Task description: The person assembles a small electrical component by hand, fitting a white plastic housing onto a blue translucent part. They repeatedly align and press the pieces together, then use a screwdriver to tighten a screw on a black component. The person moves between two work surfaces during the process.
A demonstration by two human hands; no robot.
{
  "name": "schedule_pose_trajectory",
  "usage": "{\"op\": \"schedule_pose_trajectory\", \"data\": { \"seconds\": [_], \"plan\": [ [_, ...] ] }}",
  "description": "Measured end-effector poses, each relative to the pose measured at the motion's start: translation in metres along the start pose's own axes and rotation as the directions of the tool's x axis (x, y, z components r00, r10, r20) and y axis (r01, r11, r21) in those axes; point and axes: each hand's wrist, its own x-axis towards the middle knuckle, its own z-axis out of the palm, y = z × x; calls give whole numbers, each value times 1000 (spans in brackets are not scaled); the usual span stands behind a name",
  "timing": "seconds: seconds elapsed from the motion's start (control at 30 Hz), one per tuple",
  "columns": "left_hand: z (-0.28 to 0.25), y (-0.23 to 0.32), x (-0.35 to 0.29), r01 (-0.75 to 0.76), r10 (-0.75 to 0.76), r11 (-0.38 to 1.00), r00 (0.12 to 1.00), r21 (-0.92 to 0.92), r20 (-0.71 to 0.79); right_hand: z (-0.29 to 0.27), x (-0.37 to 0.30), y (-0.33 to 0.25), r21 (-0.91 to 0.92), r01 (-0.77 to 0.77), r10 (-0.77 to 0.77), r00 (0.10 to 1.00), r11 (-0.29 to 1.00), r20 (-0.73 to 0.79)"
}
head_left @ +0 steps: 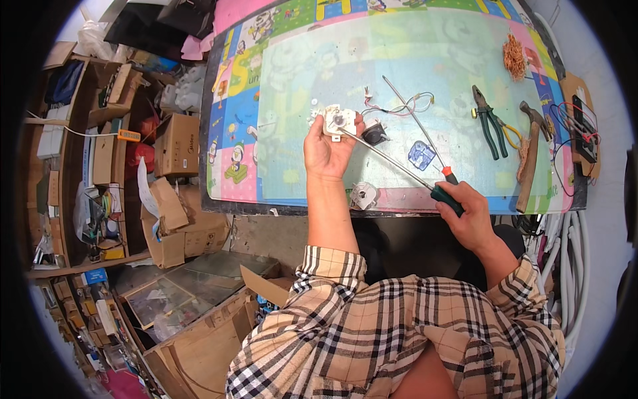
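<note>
A counter (399,40) covered by a pale green mat with a bright cartoon border fills the upper middle of the view, its near edge running just above the person's lap. The mat's centre and far half lie largely bare; tools crowd the right side. To the left the counter drops off to cardboard boxes (176,143) and packed shelves (73,159), with more boxes on the floor below. White hoses (565,259) hang past the right edge.

A hammer (531,149) lies near the right border, green-handled pliers (490,123) just left of it, and a tuft of copper wire (514,57) farther back. A loose bunch of thin wires (405,105) rests mid-mat, and a small blue-and-white part (421,155) lies beside the tool shafts. A round white part (363,195) sits at the near edge.

The left hand (327,149) is raised above the mat, fingers curled round a small white switch (339,122), held face up at its fingertips. The right hand (468,216), out over the near edge, is clenched on the green handle of a screwdriver (392,163), whose long shaft slants up and left until its tip meets the switch. A second screwdriver (415,123), red-handled, crosses close by that hand; whether the hand also holds it cannot be told.
</note>
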Motion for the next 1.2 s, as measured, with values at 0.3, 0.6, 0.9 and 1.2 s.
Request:
{"op": "schedule_pose_trajectory", "data": {
  "seconds": [0.3, 0.6, 0.9, 1.2],
  "plan": [
    [16, 5, -9, -77, 77, 997, 997, 6, -12, -7, 3, -3, 24, -36, 36, 999, 999, 24],
    [20, 5, -14, -106, 104, 994, 993, 28, 63, -10, 1, -7, 61, -60, 59, 998, 996, 29],
    [15, 8, -13, -60, 67, 997, 979, -44, 193, -12, 1, -11, 18, -8, 8, 1000, 1000, 2],
    [15, 8, -14, -24, 39, 997, 974, -68, 222, -14, 1, -10, 32, 28, -28, 1000, 999, -2]
  ]
}}
